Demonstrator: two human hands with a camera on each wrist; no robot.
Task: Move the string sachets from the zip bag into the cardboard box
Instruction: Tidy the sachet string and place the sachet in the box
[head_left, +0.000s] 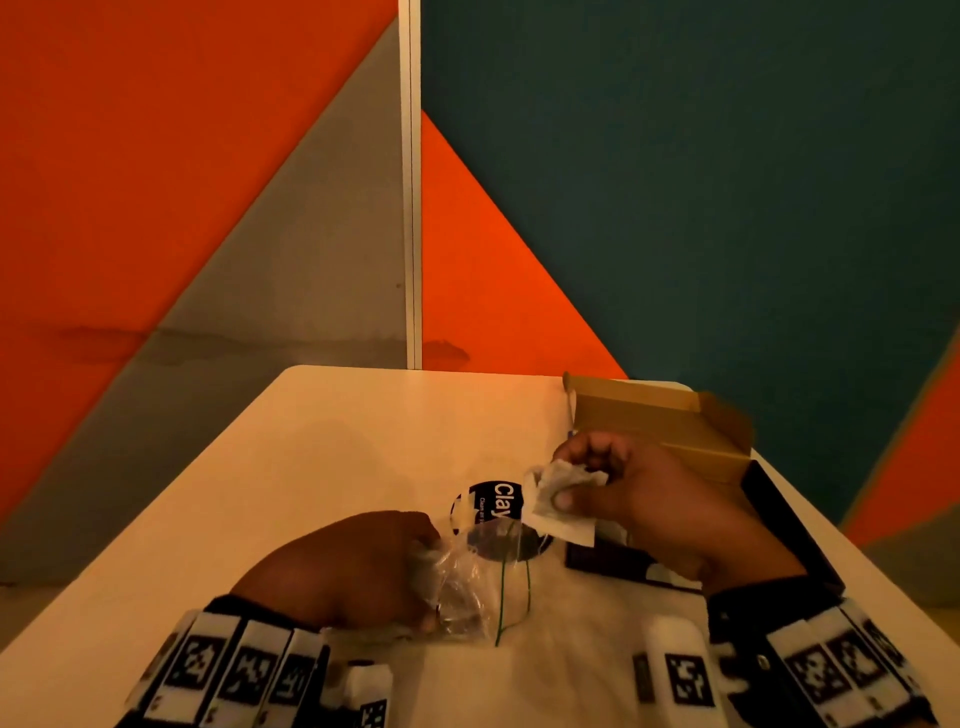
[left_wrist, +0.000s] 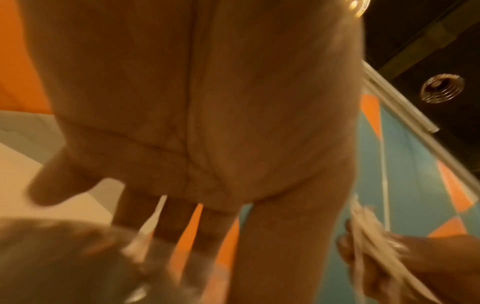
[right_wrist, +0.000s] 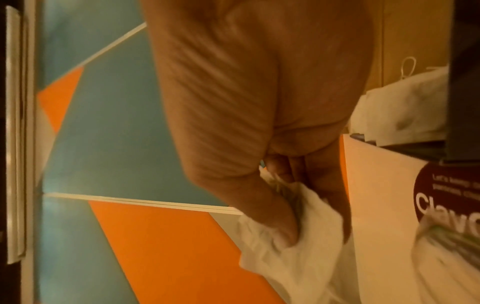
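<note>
From the head view, the left hand (head_left: 353, 566) grips the crumpled clear plastic zip bag (head_left: 467, 582) on the pale table (head_left: 311, 441), while the right hand (head_left: 649, 499) pinches a white, soft paper string sachet (head_left: 558, 501) just before the open brown cardboard box (head_left: 675, 431).

The left wrist view is blurred; the bag's film (left_wrist: 78, 257) lies below the fingers.

The right wrist view shows thumb and fingers bunching the sachet (right_wrist: 298, 246). It looks light, limp and tearable, best held by its body.

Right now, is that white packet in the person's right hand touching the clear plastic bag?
Apart. In the head view the white sachet, pinched by the right hand, is lifted up and right of the zip bag held by the left hand, with table and round sticker between.
</note>
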